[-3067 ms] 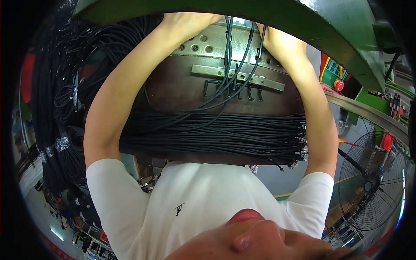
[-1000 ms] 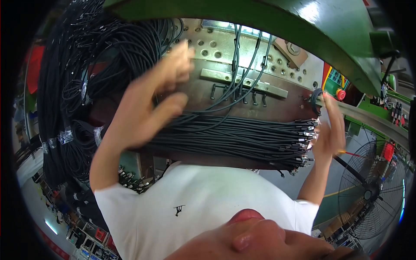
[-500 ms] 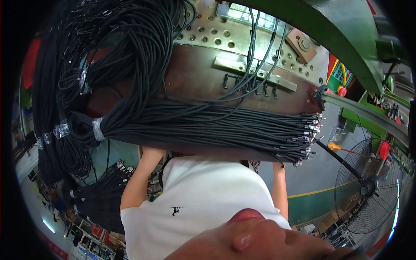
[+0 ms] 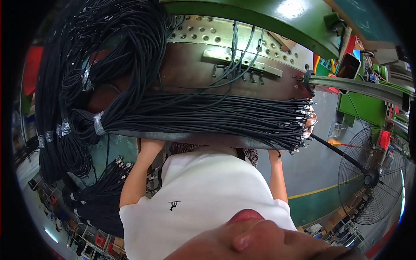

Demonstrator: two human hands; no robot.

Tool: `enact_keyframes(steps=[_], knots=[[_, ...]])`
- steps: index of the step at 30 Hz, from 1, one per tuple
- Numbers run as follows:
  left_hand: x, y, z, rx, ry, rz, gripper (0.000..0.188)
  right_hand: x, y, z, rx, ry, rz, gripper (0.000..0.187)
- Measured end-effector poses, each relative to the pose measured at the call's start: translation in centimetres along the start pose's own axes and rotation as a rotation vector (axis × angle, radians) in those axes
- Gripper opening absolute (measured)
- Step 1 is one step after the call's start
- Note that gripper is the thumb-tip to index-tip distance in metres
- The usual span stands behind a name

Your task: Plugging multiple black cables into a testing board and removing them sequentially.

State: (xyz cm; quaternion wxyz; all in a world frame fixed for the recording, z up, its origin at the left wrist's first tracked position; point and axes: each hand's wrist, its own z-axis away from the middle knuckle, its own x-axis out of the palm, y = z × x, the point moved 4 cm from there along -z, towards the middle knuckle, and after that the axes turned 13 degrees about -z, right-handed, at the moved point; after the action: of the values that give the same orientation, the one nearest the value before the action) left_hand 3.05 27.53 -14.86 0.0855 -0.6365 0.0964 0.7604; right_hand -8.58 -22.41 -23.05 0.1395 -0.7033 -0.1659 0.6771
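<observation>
Presently, item by item: cable bundle (image 4: 208,119), black, many strands, lying flat along the near edge of the metal plate (image 4: 190,71), bound at one end with a clear tie (image 4: 99,123); connector tips (image 4: 301,125) fan past the plate's far side edge. Both forearms pass under the plate's near edge; the hands are hidden beneath it, so whether they are wide, narrow or holding anything cannot be told. Further cable hanks (image 4: 65,130) hang beside the tied end. Thin leads (image 4: 236,56) drop from a bar (image 4: 238,60) on the plate. Green machine frame (image 4: 260,17) above. Floor fan (image 4: 370,177) well apart.
</observation>
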Motion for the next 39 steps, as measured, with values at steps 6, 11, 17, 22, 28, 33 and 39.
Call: enact_keyframes(steps=[6,11,17,22,28,33,39], knots=[[-3.8,2.5,-0.1,0.061,-0.094,-0.045,0.034,-1.2,2.0,-0.5,-0.112,0.056,0.108,0.039],[-13.9,8.1,-1.0,0.481,-0.721,0.796,0.042,-19.3,0.1,-9.8,0.338,0.718,-0.347,0.017],[-17.3,18.8,-7.5,0.768,0.093,0.706,0.051,-17.3,-20.1,-25.3,-0.653,0.013,-0.221,0.033],[-15.5,16.7,-9.9,0.514,0.310,0.201,0.072,-13.9,-20.4,-27.0,-0.878,-0.079,-0.118,0.020],[-15.8,8.8,-9.4,0.306,0.288,-0.190,0.049,-17.6,-18.7,-23.5,-0.808,0.051,-0.134,0.019],[-16.1,8.1,-10.7,0.388,0.307,-0.174,0.037,-25.8,-9.1,-14.9,-0.225,0.308,-0.063,0.012],[-16.6,7.8,-11.4,0.341,0.371,0.087,0.015,-24.9,-8.5,-16.3,0.102,0.151,0.072,0.038]])
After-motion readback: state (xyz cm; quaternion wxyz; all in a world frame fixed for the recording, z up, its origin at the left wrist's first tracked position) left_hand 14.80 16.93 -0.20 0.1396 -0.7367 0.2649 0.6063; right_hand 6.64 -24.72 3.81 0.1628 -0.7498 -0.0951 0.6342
